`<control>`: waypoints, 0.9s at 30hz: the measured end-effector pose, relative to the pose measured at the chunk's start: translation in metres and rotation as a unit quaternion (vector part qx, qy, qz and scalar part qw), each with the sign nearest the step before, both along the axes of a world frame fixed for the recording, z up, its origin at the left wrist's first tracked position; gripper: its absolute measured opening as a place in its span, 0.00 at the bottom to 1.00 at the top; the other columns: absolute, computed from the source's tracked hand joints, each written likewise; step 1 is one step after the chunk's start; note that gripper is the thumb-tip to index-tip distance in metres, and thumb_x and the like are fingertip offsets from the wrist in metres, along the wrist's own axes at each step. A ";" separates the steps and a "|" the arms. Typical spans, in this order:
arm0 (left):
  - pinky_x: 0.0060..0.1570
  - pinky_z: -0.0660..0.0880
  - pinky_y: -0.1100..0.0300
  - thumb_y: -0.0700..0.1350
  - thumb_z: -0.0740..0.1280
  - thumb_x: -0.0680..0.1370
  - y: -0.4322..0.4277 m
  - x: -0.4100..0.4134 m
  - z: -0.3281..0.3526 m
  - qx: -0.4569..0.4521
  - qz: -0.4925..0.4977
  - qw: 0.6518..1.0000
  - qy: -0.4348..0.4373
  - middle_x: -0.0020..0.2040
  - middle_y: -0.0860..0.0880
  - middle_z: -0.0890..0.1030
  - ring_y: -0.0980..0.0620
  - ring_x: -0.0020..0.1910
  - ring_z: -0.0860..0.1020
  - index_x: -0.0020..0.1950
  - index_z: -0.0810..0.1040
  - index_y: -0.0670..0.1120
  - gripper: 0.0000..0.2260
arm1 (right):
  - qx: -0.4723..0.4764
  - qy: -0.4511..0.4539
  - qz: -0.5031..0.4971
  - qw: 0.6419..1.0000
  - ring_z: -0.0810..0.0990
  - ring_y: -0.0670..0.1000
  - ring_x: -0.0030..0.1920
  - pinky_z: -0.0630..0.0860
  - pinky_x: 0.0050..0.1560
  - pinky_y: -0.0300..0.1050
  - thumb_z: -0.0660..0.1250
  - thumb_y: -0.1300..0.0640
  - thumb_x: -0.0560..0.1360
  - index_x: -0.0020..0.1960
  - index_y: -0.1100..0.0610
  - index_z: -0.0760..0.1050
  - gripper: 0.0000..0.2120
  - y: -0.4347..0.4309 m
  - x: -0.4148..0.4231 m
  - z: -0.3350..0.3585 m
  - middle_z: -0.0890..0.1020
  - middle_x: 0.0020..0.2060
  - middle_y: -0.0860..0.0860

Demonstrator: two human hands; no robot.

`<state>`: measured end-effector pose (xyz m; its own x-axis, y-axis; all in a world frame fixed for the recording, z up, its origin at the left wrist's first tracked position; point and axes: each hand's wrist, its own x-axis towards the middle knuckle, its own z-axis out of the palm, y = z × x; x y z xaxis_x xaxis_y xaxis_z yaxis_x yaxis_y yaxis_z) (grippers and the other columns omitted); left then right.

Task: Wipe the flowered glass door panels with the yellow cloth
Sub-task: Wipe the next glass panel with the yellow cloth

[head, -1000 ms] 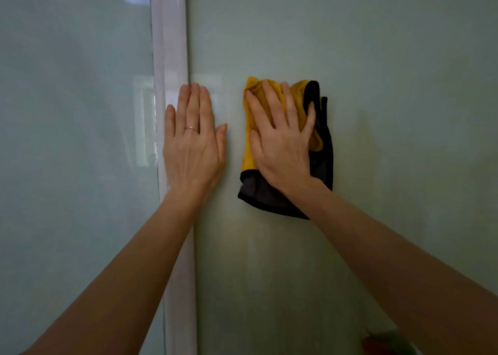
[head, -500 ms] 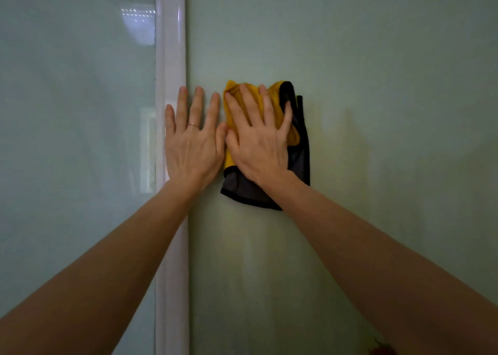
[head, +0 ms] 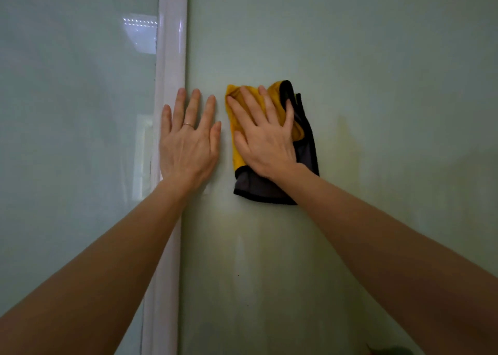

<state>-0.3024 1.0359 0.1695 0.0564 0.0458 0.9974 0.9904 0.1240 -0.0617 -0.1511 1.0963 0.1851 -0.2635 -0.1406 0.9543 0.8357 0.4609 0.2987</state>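
Note:
The yellow cloth (head: 304, 155), folded and showing a grey side with a dark hem, lies flat against the right frosted glass panel (head: 377, 85). My right hand (head: 265, 139) presses on it with straight, spread fingers. My left hand (head: 188, 141) rests flat on the same panel just left of the cloth, its little finger over the white frame strip (head: 172, 44). A small gap separates the two hands. No flower pattern shows on this part of the glass.
A second glass panel (head: 75, 112) fills the left side beyond the white frame strip and reflects a bright window shape. A dark red and green blurred thing (head: 388, 350) peeks in at the bottom edge on the right.
My right hand slid the cloth left until it touched my left hand, then back right, so a gap has opened between them. My left hand stayed flat in place.

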 end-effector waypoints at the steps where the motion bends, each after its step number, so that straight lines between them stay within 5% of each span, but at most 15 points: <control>1: 0.78 0.43 0.46 0.56 0.40 0.83 0.000 0.000 0.000 -0.001 0.001 1.000 0.000 0.82 0.45 0.56 0.45 0.82 0.48 0.82 0.57 0.49 0.29 | 0.007 -0.018 0.000 1.000 0.59 0.56 0.81 0.49 0.75 0.70 0.52 0.46 0.79 0.79 0.46 0.66 0.29 0.002 0.007 0.003 0.64 0.80 0.49; 9: 0.79 0.42 0.46 0.57 0.40 0.83 0.000 0.003 0.000 -0.010 0.020 1.000 -0.010 0.83 0.46 0.54 0.45 0.82 0.46 0.83 0.54 0.50 0.28 | -0.039 0.146 0.014 0.988 0.56 0.57 0.81 0.46 0.75 0.71 0.47 0.38 0.80 0.80 0.46 0.65 0.31 0.013 0.030 0.001 0.62 0.81 0.49; 16: 0.79 0.43 0.46 0.57 0.40 0.83 -0.001 -0.001 -0.001 -0.004 0.007 1.000 0.004 0.82 0.44 0.55 0.45 0.82 0.47 0.83 0.55 0.49 0.29 | 0.043 -0.013 -0.007 0.999 0.60 0.55 0.80 0.50 0.76 0.69 0.51 0.39 0.81 0.79 0.44 0.67 0.27 0.008 0.005 0.007 0.65 0.79 0.48; 23: 0.79 0.40 0.47 0.55 0.45 0.86 -0.002 0.003 -0.002 -0.025 0.021 0.999 -0.006 0.83 0.46 0.50 0.46 0.82 0.43 0.83 0.51 0.50 0.26 | -0.056 0.166 -0.018 0.984 0.54 0.56 0.82 0.47 0.76 0.71 0.45 0.41 0.79 0.81 0.44 0.61 0.31 0.022 0.053 0.013 0.60 0.81 0.49; 27: 0.79 0.41 0.47 0.57 0.41 0.84 -0.003 0.001 -0.001 -0.022 0.016 1.000 -0.005 0.83 0.46 0.51 0.46 0.82 0.43 0.83 0.52 0.51 0.28 | -0.044 0.111 -0.015 0.993 0.54 0.57 0.82 0.46 0.75 0.72 0.48 0.42 0.79 0.81 0.45 0.62 0.31 0.009 0.020 0.005 0.61 0.81 0.49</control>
<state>-0.3011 1.0326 0.1681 0.0434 0.0914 0.9949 0.9866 0.1526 -0.0570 -0.1307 1.1052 0.1904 -0.0487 -0.0494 0.9976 0.8898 0.4515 0.0658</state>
